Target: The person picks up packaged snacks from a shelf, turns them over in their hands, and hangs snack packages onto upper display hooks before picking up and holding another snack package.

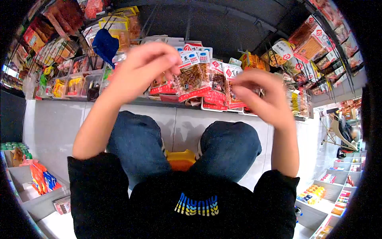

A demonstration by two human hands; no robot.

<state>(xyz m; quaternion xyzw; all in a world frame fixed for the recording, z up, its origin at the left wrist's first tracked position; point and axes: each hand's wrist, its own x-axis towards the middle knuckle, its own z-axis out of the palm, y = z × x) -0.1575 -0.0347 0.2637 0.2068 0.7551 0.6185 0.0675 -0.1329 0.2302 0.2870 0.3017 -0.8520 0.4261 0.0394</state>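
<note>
shelf edge (135,101) by floor (59,119) | left hand (145,71) near packets (193,79), grip unclear | right hand (268,99) wide, well apart

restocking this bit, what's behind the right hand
Behind the right hand, a red-and-white packet shows in part past the fingertips. Whatever the hand itself covers cannot be seen.

Snack pkts (193,81), white tops, red btms, overlapping on shelf (179,105)
</note>
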